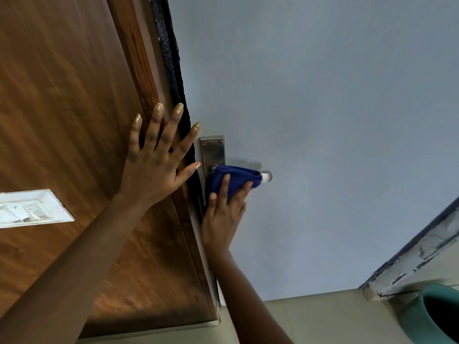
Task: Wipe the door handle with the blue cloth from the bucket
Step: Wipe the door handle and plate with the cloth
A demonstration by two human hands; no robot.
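While the right hand (223,214) grips the blue cloth (233,178) around the door handle (267,176), the left hand (154,165) (5 fingers spread flat) braces the frame (139,70); loose grip could drop it.

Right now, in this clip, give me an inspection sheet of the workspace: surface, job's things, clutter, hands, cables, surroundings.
Surface: grey-blue door, closed against a wooden frame.
Job's things: blue cloth wrapped over the handle, only its tip showing; metal plate bare; green bucket at lower right.
Clutter: nothing seen.
Hands: right hand presses the cloth on the handle; left hand flat and open on the frame.
Cables: nothing seen.
Surroundings: white switch plate on wood panel; pale floor.
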